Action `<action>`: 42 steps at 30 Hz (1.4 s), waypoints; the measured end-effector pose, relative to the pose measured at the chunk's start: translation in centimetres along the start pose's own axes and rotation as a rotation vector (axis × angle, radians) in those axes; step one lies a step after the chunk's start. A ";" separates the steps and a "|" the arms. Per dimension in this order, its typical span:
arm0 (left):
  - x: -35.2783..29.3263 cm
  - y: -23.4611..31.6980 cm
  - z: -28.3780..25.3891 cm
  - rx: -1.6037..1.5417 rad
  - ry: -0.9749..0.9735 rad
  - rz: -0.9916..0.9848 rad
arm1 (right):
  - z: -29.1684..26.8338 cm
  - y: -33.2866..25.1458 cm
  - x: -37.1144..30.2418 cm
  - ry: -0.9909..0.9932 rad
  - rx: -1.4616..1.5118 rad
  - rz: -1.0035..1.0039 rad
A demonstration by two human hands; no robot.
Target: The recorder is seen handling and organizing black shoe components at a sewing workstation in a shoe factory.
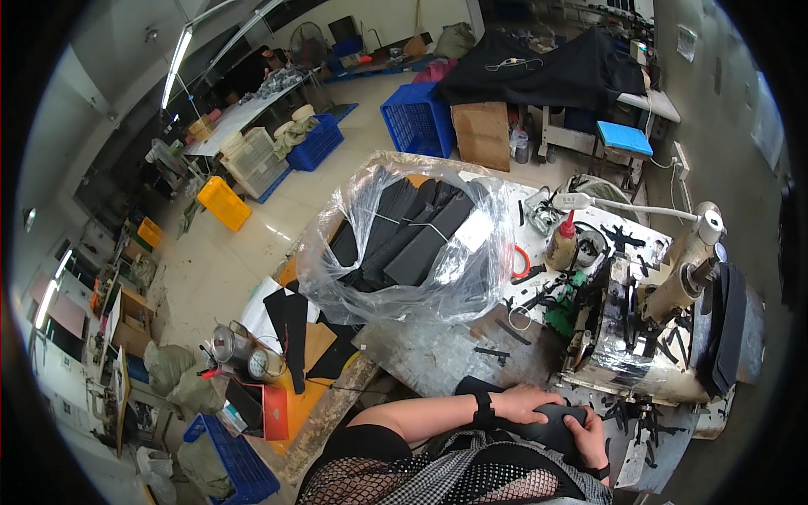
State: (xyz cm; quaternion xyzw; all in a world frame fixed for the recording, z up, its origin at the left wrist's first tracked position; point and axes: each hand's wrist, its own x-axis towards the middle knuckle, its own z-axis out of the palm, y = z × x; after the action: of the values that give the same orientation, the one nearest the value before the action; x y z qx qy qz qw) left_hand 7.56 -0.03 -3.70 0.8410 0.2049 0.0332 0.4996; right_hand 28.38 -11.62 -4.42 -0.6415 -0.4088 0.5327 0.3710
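Observation:
Close to my body at the table's front edge, both hands grip one dark, smooth, bent piece of sheet material [551, 429]; its exact kind I cannot make out. My left hand [523, 404] lies over its upper left part, with the fingers closed on it. My right hand [589, 438] holds the right side, its thumb pressed on top. A machine [631, 345] with a metal arm stands just beyond my right hand, black scraps [644, 429] strewn about its base. Ahead of me sits a large transparent plastic bag [337, 290] holding tied bundles of black pieces [429, 244].
A bottle with a red nozzle [561, 244], an orange-red ring [522, 262] and a white lamp arm [623, 204] are beyond the machine. Black sheets [725, 328] hang at its right. Left of me are a metal pot [229, 343], a red box [275, 412] and a blue crate [252, 471].

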 end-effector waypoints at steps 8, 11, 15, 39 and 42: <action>0.0 0.1 0.1 0.004 -0.011 -0.016 | 0.1 0.3 0.1 -0.007 0.035 -0.029; 0.0 0.0 0.0 -0.025 -0.018 -0.013 | 0.0 0.5 0.1 -0.015 0.074 -0.026; 0.1 -0.1 0.2 -0.020 -0.026 -0.005 | -0.1 0.4 0.1 0.007 0.013 -0.009; 0.0 -0.2 0.2 -0.038 0.001 0.029 | -0.1 0.9 0.2 0.000 0.021 -0.050; 0.0 -0.2 0.1 -0.019 0.013 0.039 | 0.1 0.2 0.1 0.002 0.074 -0.031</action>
State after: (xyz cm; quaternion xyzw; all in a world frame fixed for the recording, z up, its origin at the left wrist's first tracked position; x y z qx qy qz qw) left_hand 7.53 -0.08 -3.93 0.8397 0.1914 0.0503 0.5056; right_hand 28.36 -11.64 -4.61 -0.6214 -0.3984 0.5409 0.4031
